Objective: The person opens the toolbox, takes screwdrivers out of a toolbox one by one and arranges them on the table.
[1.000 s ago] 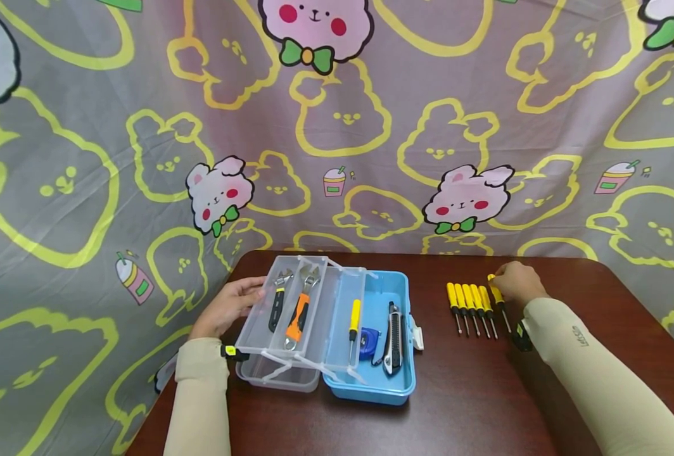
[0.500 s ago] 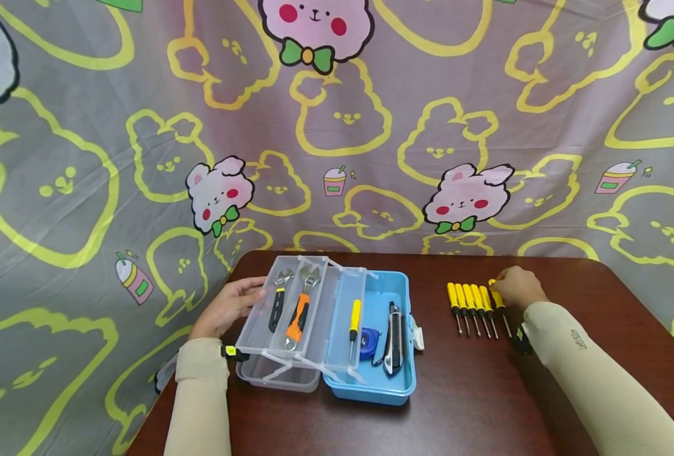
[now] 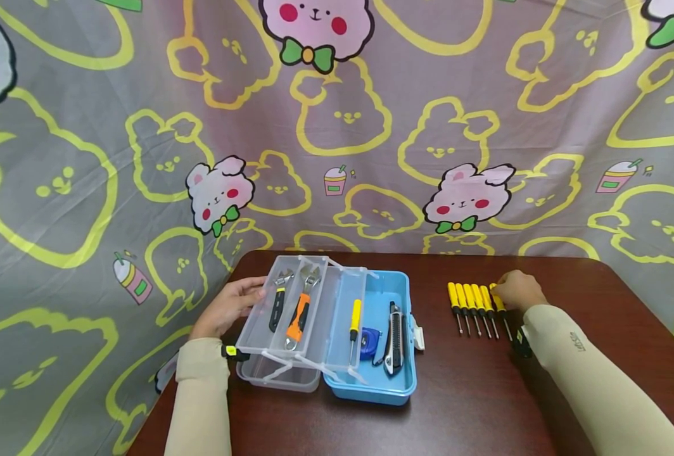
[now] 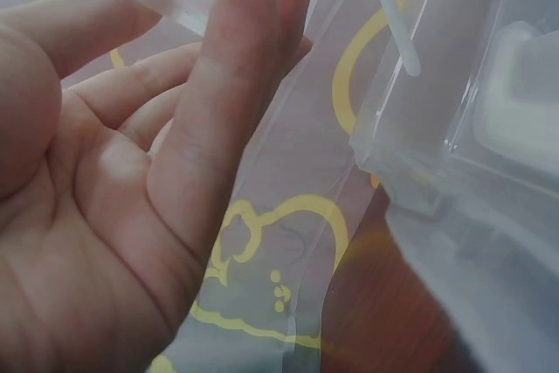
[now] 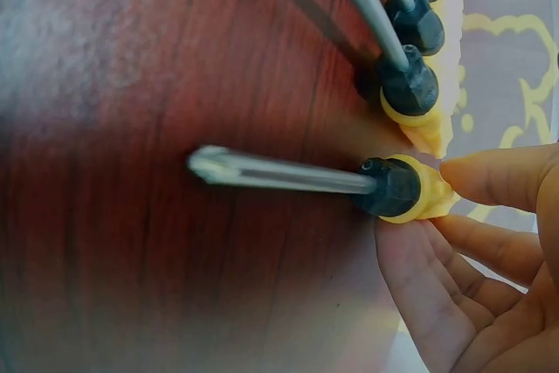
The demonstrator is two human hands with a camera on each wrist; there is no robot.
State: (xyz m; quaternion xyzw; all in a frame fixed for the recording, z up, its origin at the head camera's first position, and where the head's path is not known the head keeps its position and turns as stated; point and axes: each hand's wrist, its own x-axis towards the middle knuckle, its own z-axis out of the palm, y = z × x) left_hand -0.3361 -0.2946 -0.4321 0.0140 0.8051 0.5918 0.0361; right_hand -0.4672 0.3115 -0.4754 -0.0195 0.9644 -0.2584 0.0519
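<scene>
My left hand (image 3: 228, 307) is at the outer left edge of the clear tray (image 3: 251, 329), gripping it between thumb and fingers. In the left wrist view the translucent plastic runs past those fingers (image 4: 244, 32). At the right, my right hand (image 3: 521, 290) pinches the yellow handle of a screwdriver (image 5: 288, 176) whose shaft points toward me. Several matching screwdrivers (image 3: 470, 297) lie in a row just left of it, handles to the back. The right wrist view shows a cross-shaped tip and a black collar on the pinched one.
The opened blue toolbox (image 3: 365, 394) holds a utility knife (image 3: 394, 339) and a blue tape measure (image 3: 368, 344). Two adjustable wrenches, one black (image 3: 277, 310) and one orange (image 3: 298, 316), plus another yellow screwdriver (image 3: 355, 320), lie in its clear trays. A patterned curtain (image 3: 382, 126) borders the table (image 3: 457, 399).
My right hand has drawn the pinched screwdriver slightly toward me, so its handle end sits more level with the row. The left hand and toolbox stay where they were.
</scene>
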